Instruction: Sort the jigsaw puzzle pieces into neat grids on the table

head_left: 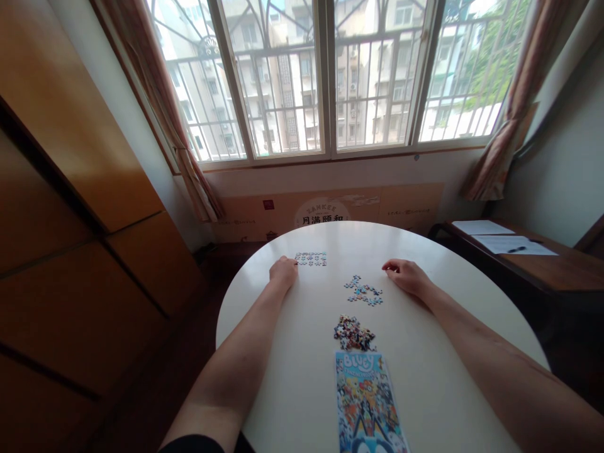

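Bluish puzzle pieces (310,258) in rows; left hand (284,272) beside, right hand (404,275) curled; can't tell either grip.

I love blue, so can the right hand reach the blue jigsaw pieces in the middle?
Probably yes: the right hand is close beside the blue jigsaw pieces, and nothing seems to block it.

White tabletop (302,365) is smooth and glossy; puzzle pieces (353,333) look like printed card, the cabinet (80,145) shiny wood, the curtains (495,154) cloth.
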The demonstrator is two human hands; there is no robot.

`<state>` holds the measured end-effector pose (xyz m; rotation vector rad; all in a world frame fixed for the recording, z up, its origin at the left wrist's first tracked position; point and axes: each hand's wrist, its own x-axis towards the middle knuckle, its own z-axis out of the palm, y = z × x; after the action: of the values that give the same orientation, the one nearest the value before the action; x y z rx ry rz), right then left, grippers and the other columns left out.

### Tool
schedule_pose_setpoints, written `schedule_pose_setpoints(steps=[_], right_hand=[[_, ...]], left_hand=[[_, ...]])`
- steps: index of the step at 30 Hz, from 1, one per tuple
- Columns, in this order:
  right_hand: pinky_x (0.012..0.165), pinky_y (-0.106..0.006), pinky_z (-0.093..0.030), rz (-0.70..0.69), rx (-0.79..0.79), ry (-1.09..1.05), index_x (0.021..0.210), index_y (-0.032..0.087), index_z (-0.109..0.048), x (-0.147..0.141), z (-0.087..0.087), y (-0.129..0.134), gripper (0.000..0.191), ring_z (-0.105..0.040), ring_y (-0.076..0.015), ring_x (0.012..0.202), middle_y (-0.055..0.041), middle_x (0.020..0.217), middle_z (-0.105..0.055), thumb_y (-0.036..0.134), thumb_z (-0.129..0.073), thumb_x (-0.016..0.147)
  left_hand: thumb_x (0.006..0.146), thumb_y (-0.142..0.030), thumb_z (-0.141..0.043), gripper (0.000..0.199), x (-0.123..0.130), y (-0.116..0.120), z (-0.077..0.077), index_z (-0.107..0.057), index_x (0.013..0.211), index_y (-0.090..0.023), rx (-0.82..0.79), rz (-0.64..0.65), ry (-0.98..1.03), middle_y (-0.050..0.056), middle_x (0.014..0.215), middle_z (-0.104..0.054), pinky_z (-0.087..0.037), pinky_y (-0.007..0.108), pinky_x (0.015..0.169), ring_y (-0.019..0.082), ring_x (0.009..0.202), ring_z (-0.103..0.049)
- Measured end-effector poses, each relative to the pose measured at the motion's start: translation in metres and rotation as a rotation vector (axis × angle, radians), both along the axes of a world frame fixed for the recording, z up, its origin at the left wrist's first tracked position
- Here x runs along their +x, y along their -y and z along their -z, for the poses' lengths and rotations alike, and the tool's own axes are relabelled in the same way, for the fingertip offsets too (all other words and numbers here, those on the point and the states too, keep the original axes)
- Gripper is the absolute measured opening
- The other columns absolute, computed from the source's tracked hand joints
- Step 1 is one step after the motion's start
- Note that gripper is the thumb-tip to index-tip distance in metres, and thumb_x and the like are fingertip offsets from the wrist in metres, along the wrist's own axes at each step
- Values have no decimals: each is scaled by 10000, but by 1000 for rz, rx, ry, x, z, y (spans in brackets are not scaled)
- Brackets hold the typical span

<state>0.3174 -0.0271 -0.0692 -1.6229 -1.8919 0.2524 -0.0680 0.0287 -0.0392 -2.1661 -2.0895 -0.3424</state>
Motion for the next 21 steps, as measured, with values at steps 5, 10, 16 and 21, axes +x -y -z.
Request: schedule_pose_setpoints(steps=[5, 10, 16, 21], right_hand=[[700, -276, -445, 3, 1, 7, 897, 222, -732, 1, 0, 1, 219, -630, -170, 706, -25, 826, -726, 248, -546, 784], [675, -271, -442, -69, 35, -11, 899, 198, -731, -9, -14, 7, 224, -615, -161, 674, -36, 805, -716, 262, -538, 805], [628, -249, -405, -364, 50, 95, 919, 216, -736, -56, -49, 35, 205, -577, -128, 627, -8, 745, -694, 260, -563, 818], [593, -222, -393, -745, -242, 185, 885, 204, -745, -89, -67, 64, 170, -581, -114, 620, 5, 707, -675, 272, -667, 751]], left_hand=[[921, -296, -446, 342, -1, 0, -1, -750, 1079, -291, -9, -1, 16, 85, 1116, -646, -499, 298, 842, 223, 980, -648], [907, -283, -479, 349, 0, -1, -2, -709, 1168, -254, 45, 6, 25, 92, 1153, -635, -494, 299, 873, 231, 1019, -637], [906, -238, -488, 307, 4, 0, -3, -692, 1136, -232, 162, 42, 78, 74, 1108, -651, -499, 289, 850, 210, 964, -643], [903, -233, -490, 282, 4, -1, -1, -702, 1089, -229, 196, 60, 102, 65, 1081, -659, -506, 287, 817, 203, 934, -640]])
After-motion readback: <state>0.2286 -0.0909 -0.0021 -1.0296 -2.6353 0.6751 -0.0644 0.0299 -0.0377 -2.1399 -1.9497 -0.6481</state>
